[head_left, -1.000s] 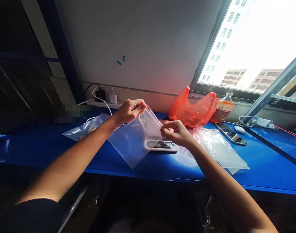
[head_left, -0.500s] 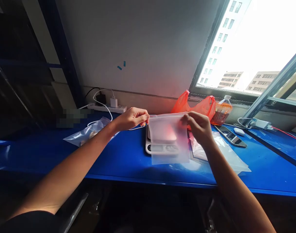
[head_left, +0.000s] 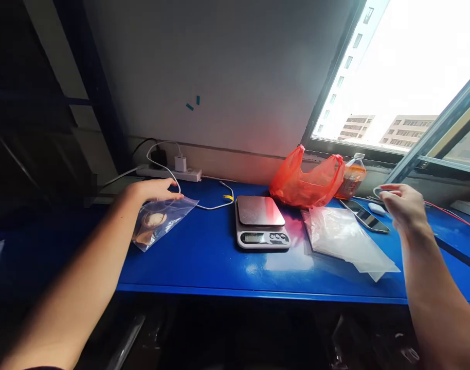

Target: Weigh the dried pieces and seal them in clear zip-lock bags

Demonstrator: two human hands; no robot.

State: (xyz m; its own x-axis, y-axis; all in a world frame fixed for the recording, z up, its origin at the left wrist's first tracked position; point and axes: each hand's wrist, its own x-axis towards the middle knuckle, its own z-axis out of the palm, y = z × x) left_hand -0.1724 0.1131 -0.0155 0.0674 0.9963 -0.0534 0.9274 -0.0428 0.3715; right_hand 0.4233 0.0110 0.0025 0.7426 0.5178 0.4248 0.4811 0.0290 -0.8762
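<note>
At the left, my left hand [head_left: 160, 189] has its fingertips at the upper edge of a clear zip bag [head_left: 169, 218]. Inside that bag show a round, pale piece and a brownish piece; my forearm covers part of its left side. My right hand [head_left: 407, 205] hovers over the right side of the blue table, fingers curled in, with nothing visible in them. Between the hands stands a kitchen scale [head_left: 260, 211], its metal plate bare. A stack of frosted plastic bags [head_left: 341, 234] lies between the scale and my right hand.
Behind the stack sit a red plastic bag [head_left: 306, 182] and a bottle of orange drink [head_left: 353, 177]. A phone [head_left: 364, 217] and a white mouse [head_left: 377, 208] lie near my right hand. A power strip [head_left: 192, 175] and white cable [head_left: 215, 207] run along the back.
The frosted bag stretched between both hands over the scale is out of them now. My left hand went left to the clear zip bag, which has shifted; my right hand moved right.
</note>
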